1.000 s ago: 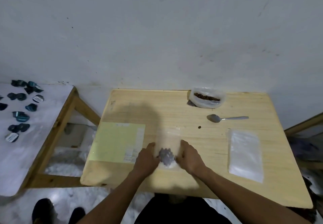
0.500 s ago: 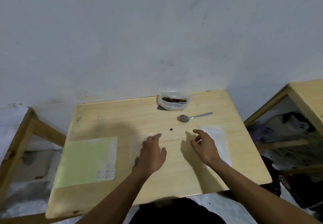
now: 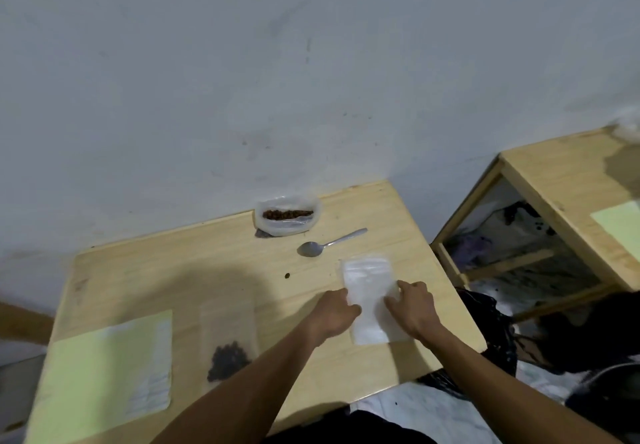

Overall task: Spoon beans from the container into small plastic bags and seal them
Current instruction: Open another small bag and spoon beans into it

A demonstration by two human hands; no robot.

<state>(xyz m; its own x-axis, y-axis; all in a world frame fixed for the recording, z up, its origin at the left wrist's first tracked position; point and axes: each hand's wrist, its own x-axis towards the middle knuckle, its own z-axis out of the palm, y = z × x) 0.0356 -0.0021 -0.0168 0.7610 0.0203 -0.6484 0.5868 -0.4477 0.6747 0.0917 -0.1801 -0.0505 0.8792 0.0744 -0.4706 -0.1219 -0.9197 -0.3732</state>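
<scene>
Here, both hands are resting on a stack of empty plastic bags lying flat near the right edge of the wooden table. The left hand is gripping the stack's left edge, its fingers curling down onto the plastic, while the right hand is pinching the right edge, with its fingertips bending over the top bag. The grip of each hand is partly hidden by its own knuckles, yet the fingers are plainly closing on the plastic. Beyond the stack, a metal spoon is lying on the table with its bowl pointing left and its handle angling toward the back right. Behind the spoon, a clear container is sitting against the wall edge of the table, holding brown beans. A single loose bean is lying on the wood between the spoon and the left hand. To the left of the forearms, a filled bag is lying flat, with dark beans gathering at its near end. Further left, a pale green sheet is covering the table's near left corner. A second wooden table is standing off to the right.
</scene>
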